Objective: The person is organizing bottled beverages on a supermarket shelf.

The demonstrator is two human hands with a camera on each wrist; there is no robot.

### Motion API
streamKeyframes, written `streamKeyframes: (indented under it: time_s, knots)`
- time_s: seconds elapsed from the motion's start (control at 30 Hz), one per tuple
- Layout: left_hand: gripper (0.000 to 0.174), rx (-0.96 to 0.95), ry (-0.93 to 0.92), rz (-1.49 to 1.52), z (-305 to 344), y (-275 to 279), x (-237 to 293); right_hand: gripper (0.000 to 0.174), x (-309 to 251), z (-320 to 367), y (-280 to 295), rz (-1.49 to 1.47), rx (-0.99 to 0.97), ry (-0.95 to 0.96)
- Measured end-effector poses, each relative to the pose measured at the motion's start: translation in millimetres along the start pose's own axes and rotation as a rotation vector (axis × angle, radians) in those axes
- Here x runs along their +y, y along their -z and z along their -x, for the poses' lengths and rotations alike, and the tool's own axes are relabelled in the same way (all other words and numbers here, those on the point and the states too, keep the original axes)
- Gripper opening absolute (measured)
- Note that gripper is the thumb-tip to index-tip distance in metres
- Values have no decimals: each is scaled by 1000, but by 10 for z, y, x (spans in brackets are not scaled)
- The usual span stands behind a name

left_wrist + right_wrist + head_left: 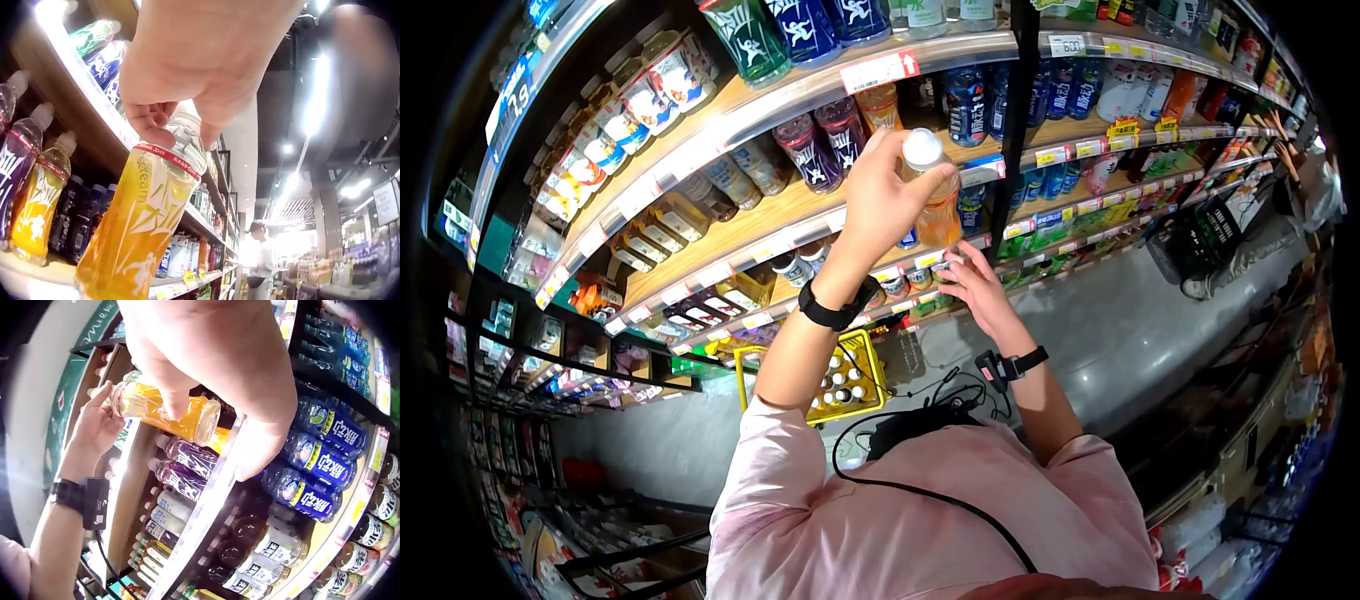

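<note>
An orange-yellow drink bottle with a white cap (941, 218) (134, 231) (150, 409) is held up before the shelves. My left hand (878, 205) (194, 62) (97, 430) grips it around the neck, just under the cap. Below and beside the bottle's base, my right hand (982, 290) (219, 369) has its fingers spread. In the right wrist view those fingers overlap the lower part of the bottle; whether they touch it, I cannot tell. A similar orange bottle (39, 209) stands on the shelf beside purple ones (181, 478).
Curved shelves (780, 90) filled with drinks rise in front of me, with price tags along their edges. A yellow basket (847, 412) holding several bottles is on the floor below my left arm. A dark crate (1200, 240) lies further right. Another person (265, 256) stands down the aisle.
</note>
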State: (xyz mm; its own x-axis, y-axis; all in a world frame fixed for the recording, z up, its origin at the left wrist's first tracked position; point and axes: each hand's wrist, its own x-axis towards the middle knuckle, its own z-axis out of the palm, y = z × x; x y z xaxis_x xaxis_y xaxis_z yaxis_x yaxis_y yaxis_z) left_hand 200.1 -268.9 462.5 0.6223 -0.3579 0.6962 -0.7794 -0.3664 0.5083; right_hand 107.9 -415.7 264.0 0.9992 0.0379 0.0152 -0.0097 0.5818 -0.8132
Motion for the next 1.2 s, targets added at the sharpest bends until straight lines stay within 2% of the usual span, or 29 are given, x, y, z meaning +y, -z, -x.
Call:
streamKeyframes:
  time_s: [0.03, 0.1, 0.17, 0.2, 0.33, 0.37, 0.43, 0.53, 0.57, 0.63, 0.67, 0.7, 0.77, 0.97, 1.03, 1.1, 1.17, 1.2]
  knots:
    - [39, 22, -77, -57, -37, -20, 54, 58, 9, 14, 33, 36, 45, -42]
    - [39, 48, -118, -6, -113, -73, 37, 53, 66, 104, 139, 64, 95, -84]
    - [38, 70, -149, 49, -199, -143, -35, 44, 159, 303, 357, 201, -42, -267]
    - [41, 96, -203, -5, -258, -192, -108, 39, 278, 425, 505, 232, -19, -306]
    - [42, 125, -269, -74, -389, -365, -331, 25, 1166, 951, 1637, 520, -14, -540]
    - [42, 113, -272, -75, -396, -398, -378, 24, 1306, 1127, 1815, 542, 4, -641]
    - [43, 115, -263, -84, -401, -462, -450, 32, 1474, 1452, 1914, 664, 144, -810]
    - [42, 199, -220, -78, -435, -568, -577, 37, 1626, 1807, 2007, 712, 138, -924]
    - [42, 203, -217, -84, -458, -601, -636, 37, 1683, 1880, 2028, 716, 131, -925]
    - [44, 257, -16, -12, -517, -655, -748, 40, 1789, 2007, 2067, 632, 197, -972]
    - [36, 348, -7, -16, -579, -690, -806, 40, 1848, 2063, 2098, 638, 191, -968]
    - [36, 356, -13, -22, -658, -685, -826, 40, 1887, 2077, 2114, 624, 182, -982]
    - [33, 293, 223, 40, -741, -659, -869, 39, 1957, 2075, 2178, 609, 167, -1001]
    - [27, 240, 172, 1, -1037, -871, -1140, 37, 2030, 2091, 2335, 662, 119, -1052]
    - [23, 94, 374, 152, -1096, -893, -1058, 41, 1971, 2109, 2278, 728, 38, -991]
    - [26, 50, 341, 76, -1198, -1014, -1351, 43, 1993, 2150, 2248, 725, 24, -958]
    - [34, -87, 19, -430, -1282, -1070, -1572, 45, 2148, 2193, 2335, 725, 13, -924]
    - [40, -150, 88, -368, -1342, -1076, -1610, 39, 2202, 2192, 2350, 757, 21, -927]
